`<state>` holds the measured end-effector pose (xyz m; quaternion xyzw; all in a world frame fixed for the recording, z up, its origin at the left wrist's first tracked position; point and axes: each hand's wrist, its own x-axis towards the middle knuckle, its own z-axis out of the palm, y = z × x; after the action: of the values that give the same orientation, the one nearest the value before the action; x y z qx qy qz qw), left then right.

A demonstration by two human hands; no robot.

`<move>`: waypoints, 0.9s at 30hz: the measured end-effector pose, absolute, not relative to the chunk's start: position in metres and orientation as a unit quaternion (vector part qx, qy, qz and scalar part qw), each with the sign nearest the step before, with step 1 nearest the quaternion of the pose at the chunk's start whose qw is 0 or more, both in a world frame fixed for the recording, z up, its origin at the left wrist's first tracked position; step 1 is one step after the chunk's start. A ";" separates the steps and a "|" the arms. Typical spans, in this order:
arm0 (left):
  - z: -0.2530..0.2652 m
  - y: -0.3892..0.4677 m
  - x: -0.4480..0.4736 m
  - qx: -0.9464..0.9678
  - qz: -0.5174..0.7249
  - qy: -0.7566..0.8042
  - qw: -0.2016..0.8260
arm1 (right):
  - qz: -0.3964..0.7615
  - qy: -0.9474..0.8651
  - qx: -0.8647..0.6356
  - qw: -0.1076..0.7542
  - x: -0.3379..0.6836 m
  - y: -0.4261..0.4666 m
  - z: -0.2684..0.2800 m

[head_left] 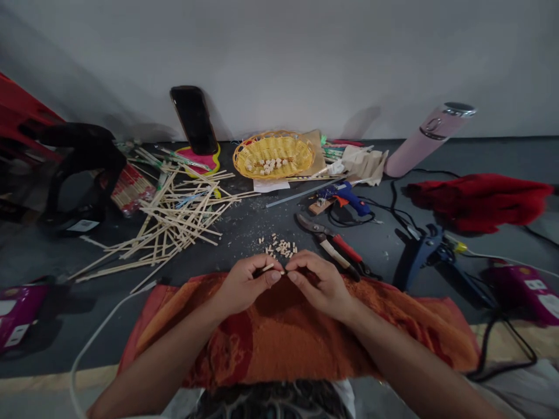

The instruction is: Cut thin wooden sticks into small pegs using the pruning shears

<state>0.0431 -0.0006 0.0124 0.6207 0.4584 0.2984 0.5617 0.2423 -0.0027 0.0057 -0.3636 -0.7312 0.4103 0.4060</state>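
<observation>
Found nearest, along the front of the dark table (373, 241): a rumpled orange towel (301, 343) with darker red patterning. Noted above its far edge: left hand (244, 286), pinching a short pale wooden stick (268, 267) between thumb and forefinger. Noted just beside, to the right: right hand (322, 285), thumb and forefinger close together, tips near those of the opposite hand. Cannot tell right-hand grip on any piece, owing to small scale. Recorded directly beyond both hands, on the tabletop: loose small cut pieces (283, 248), pale, with fine debris (238, 227) scattered around. Located to the right of these: pruning shears (344, 249) with one red and one pale handle, lying aslant; farther right, a blue tool (422, 256). Located to the left: a crisscrossed heap of long pale sticks (174, 227). Observed beyond the shears: a blue glue gun (351, 198), lying on its side, orange trigger visible. Observed farther back, near the middle: a yellow oval wicker basket (279, 150) containing small pale blocks (271, 166). Sighted left of the basket: a dark-screened phone (194, 119), propped up. Sighted at far right: a pink flask (425, 144) with metallic lid, near the pale wall (305, 58).
</observation>
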 end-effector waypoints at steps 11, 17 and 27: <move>0.011 -0.002 0.044 0.685 0.278 0.476 0.476 | 0.470 -0.709 -0.378 0.365 0.243 -0.001 0.008; 0.011 -0.003 0.045 0.706 0.276 0.477 0.444 | 0.476 -0.703 -0.389 0.358 0.242 0.000 0.005; 0.008 -0.004 0.049 0.706 0.275 0.486 0.436 | 0.461 -0.721 -0.395 0.334 0.241 -0.001 0.002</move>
<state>0.0486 -0.0045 0.0084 0.7056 0.4862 0.2751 0.4359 0.2409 -0.0012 0.0020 -0.3955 -0.7207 0.4609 0.3344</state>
